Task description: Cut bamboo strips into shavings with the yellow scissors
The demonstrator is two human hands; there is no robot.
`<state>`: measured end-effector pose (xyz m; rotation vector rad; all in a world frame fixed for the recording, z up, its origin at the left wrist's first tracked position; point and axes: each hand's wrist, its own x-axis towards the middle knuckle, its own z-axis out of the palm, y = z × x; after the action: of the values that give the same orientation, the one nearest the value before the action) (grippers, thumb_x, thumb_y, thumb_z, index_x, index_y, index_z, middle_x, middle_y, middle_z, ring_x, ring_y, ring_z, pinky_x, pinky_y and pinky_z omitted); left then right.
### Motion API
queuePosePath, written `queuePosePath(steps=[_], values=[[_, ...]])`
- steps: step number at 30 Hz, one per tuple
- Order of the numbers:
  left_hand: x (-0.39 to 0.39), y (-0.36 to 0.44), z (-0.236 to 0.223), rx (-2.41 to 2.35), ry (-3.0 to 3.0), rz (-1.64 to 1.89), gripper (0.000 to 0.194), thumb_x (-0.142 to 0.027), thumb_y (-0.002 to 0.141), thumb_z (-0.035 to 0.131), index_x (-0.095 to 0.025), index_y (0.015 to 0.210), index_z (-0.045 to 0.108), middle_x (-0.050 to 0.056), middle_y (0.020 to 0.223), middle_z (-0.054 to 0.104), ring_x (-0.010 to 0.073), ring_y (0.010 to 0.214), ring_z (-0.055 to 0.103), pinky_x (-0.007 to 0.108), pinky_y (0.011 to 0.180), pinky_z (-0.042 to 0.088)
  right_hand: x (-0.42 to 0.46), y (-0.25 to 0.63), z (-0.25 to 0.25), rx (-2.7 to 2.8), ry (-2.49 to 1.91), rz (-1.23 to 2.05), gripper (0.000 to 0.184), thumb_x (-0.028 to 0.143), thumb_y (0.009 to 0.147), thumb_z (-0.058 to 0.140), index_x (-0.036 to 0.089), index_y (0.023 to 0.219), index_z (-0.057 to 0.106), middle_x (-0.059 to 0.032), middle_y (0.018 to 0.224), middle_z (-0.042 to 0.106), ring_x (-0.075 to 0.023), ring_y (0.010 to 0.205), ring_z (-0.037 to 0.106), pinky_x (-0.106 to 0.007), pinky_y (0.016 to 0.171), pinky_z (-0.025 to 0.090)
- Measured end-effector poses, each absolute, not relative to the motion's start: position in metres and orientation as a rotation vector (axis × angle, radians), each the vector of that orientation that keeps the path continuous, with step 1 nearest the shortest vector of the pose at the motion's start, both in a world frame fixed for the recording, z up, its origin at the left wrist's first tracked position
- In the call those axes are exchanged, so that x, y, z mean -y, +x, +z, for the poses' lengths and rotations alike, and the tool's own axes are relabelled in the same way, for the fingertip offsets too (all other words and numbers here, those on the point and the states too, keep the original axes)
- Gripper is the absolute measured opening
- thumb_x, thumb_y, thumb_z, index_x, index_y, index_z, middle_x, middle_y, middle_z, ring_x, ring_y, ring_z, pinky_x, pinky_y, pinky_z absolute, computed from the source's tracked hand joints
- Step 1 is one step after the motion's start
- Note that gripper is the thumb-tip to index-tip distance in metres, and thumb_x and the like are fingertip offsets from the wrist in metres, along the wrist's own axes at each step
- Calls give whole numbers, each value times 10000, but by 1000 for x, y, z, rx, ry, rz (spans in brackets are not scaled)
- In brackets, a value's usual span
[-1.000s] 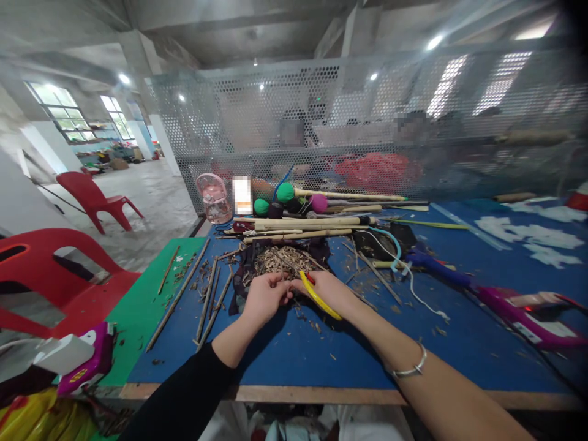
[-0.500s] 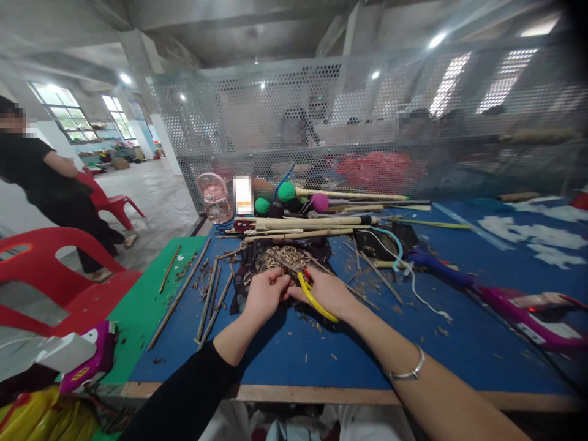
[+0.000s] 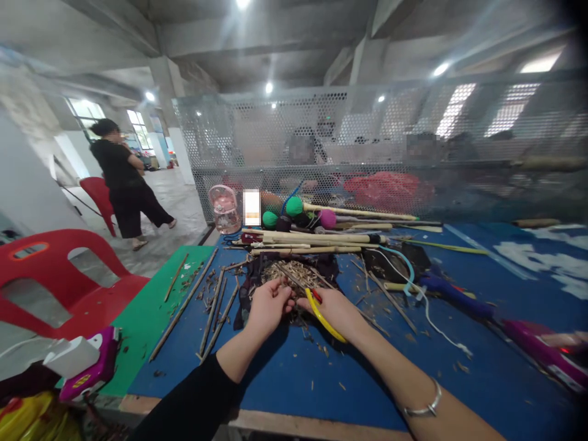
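My right hand (image 3: pixel 339 311) is closed around scissors (image 3: pixel 321 320) with yellow handles and a bit of red. Their blades point up and left over a heap of cut, light-brown woody pieces (image 3: pixel 272 270). Close beside it, my left hand (image 3: pixel 266 307) has its thumb and fingers pinched together near the blades; whatever is between them is too small to make out. Under the heap lies a dark cloth (image 3: pixel 241 313). Small scraps are scattered on the blue table top (image 3: pixel 285 383) below both hands.
Thin brown sticks (image 3: pixel 184 304) lie at the left, paler poles (image 3: pixel 316 239) behind the heap. A pink bottle (image 3: pixel 225 211) stands at the back by a perforated metal screen (image 3: pixel 257 131). A purple power strip (image 3: pixel 542 346) is at right; a red chair (image 3: pixel 87 269) and a walking person (image 3: pixel 122 177) are left.
My view has shifted, so the table appears slightly lower and farther right. The person at the left has walked farther into view. Both hands keep nearly the same pose over the heap.
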<state>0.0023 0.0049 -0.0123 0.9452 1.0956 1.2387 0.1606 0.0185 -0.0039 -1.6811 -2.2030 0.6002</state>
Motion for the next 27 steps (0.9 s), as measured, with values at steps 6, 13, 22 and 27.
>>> queuePosePath(steps=[6,13,22,27], values=[[-4,1,-6,-1104,899,1281,246,-301,644,692,-125,757,563,58,698,650,74,532,576,153,471,444,-16,162,-3,2173,-1715,435,433,592,668,572,204,858,556,-52,791,639,-194,708,584,-240,565,334],[-4,0,-6,-1118,1030,1230,274,-384,656,644,-113,686,613,33,675,637,57,468,524,151,415,406,-12,158,-5,2173,-1620,456,470,536,650,633,177,942,550,-62,871,616,-181,768,568,-236,618,352],[-6,2,-12,-1044,1043,1247,296,-405,649,643,-113,647,601,19,571,621,70,423,509,170,416,385,-9,147,-8,2110,-1578,388,485,592,669,588,171,909,560,-79,825,635,-204,771,592,-248,623,366],[-10,1,-15,-1000,1022,1266,214,-322,663,652,-112,679,614,15,618,635,71,475,550,170,476,433,-13,146,-15,2080,-1575,447,449,603,688,556,178,825,595,-64,758,646,-172,664,576,-227,557,346]])
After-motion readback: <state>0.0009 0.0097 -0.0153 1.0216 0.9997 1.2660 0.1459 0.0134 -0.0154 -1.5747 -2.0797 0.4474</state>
